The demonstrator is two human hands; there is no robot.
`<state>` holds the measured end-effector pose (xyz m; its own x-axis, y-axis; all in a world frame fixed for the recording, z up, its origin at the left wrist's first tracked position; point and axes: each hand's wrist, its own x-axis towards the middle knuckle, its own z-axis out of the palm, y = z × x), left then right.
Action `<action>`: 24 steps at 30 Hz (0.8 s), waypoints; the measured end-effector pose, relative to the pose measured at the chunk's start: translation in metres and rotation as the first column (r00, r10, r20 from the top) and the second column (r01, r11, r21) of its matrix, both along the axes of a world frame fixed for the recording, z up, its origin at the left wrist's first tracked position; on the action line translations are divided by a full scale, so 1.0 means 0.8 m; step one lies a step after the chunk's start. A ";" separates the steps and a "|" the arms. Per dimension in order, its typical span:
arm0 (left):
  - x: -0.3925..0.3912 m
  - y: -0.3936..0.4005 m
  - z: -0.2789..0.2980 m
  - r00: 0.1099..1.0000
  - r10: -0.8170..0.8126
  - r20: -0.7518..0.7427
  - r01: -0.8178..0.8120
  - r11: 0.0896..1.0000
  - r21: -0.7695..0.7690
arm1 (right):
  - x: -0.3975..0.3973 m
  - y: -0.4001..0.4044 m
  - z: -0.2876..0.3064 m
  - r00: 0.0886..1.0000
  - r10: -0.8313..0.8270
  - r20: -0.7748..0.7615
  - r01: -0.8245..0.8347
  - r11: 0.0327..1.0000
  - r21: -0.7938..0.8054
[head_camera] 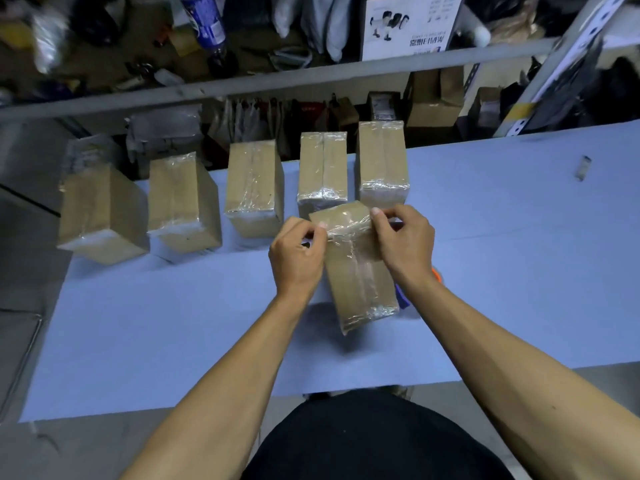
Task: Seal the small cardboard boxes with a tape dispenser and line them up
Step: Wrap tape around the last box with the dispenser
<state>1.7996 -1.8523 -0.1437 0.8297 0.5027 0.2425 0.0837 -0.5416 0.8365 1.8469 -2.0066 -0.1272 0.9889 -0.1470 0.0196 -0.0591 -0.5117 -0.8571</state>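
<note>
A small cardboard box [358, 278] with clear tape along its top stands tilted on the blue table [173, 323] in front of me. My left hand [298, 258] pinches the tape at the box's far left edge. My right hand [403, 240] pinches the tape at the far right edge. Behind it, several taped boxes stand in a row along the table's back, from the leftmost box [100, 216] to the rightmost box [382, 164]. The tape dispenser [401, 296] shows only as a blue and orange bit behind my right wrist.
A grey shelf rail [242, 88] crosses behind the table, with cluttered bags, bottles and cartons on the shelves. A small metal object [583, 168] lies at the table's far right. The table's near edge runs in front of my body.
</note>
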 end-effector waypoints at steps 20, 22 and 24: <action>-0.010 -0.043 -0.012 0.961 0.005 -0.277 -0.161 0.824 -0.544 | -0.035 0.030 -0.025 0.982 0.088 -0.165 -0.055 0.980 0.191; -0.006 -0.037 -0.011 0.956 -0.014 -0.293 -0.157 0.819 -0.552 | -0.033 0.030 -0.025 0.976 0.098 -0.194 -0.054 0.974 0.219; 0.000 -0.032 -0.011 0.949 0.002 -0.315 -0.191 0.797 -0.573 | -0.030 0.028 -0.025 0.972 0.094 -0.217 -0.035 0.965 0.261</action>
<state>1.7994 -1.8779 -0.1528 0.7519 0.5487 -0.3655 0.3919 0.0738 0.9170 1.8225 -1.9844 -0.1473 0.9706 -0.0532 -0.2349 -0.2401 -0.2888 -0.9268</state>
